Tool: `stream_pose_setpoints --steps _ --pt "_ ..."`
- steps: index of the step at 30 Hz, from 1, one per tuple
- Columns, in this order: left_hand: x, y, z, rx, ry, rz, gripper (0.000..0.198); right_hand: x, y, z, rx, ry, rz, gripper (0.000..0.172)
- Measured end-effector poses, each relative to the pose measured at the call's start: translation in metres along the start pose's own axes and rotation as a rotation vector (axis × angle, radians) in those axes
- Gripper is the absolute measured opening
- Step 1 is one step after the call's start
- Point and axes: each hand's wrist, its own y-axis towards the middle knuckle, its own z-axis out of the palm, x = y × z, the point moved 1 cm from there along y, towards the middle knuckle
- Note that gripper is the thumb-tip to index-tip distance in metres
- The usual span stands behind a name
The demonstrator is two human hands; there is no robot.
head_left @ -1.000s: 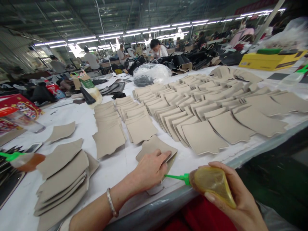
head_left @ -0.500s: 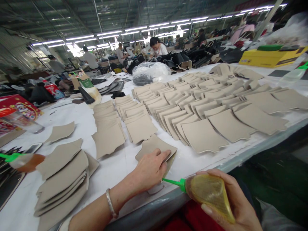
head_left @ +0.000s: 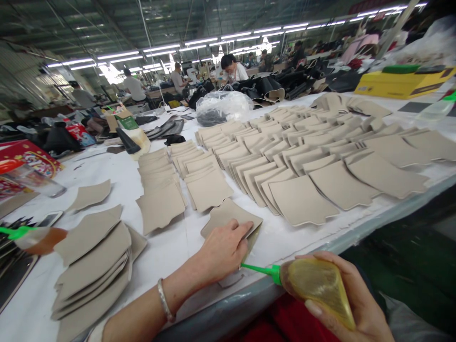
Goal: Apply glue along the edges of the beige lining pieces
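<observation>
My left hand [head_left: 226, 242], with a bangle at the wrist, holds down a beige leather-like piece [head_left: 223, 213] near the table's front edge. Its fingertips press on the top face, and the thumb is at the near edge. Below its right edge shows a shiny, yellowish strip. My right hand [head_left: 359, 289] is wrapped round a squeeze bottle [head_left: 313, 285] of amber liquid. The bottle lies tilted to the left, and its thin green nozzle [head_left: 258, 269] reaches to just beside my left thumb. Whether the tip touches the piece, I cannot tell.
Overlapping rows of beige pieces [head_left: 302, 199] cover the table [head_left: 199, 242] ahead and right. A loose stack [head_left: 92, 261] lies at left, beside a second green-tipped bottle [head_left: 42, 240]. A plastic-wrapped bundle [head_left: 224, 107] and a yellow box [head_left: 399, 85] stand farther back. Several people work beyond.
My right hand has drawn the squeeze bottle slightly to the right. My left hand and the beige piece under it look almost still.
</observation>
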Motion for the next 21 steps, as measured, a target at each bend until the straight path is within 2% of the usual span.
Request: stream_pose_setpoints --steps 4,9,11,16,21 --pt "0.000 0.000 0.000 0.000 0.007 0.008 0.044 -0.004 0.004 -0.002 -0.123 -0.041 0.042 0.048" --pt "0.001 0.001 0.002 0.007 0.016 0.017 0.045 -0.006 0.005 0.000 0.031 0.053 0.014 0.049" --pt "0.001 0.002 0.002 0.008 0.030 0.020 0.046 -0.008 0.009 -0.003 0.051 0.065 0.014 0.049" --pt "0.001 0.004 0.001 0.004 0.046 0.029 0.047 -0.012 0.019 -0.007 -0.027 -0.016 -0.019 0.050" --pt "0.001 0.004 0.002 0.007 0.036 0.024 0.048 -0.004 0.015 0.008 -0.046 0.179 0.099 0.051"
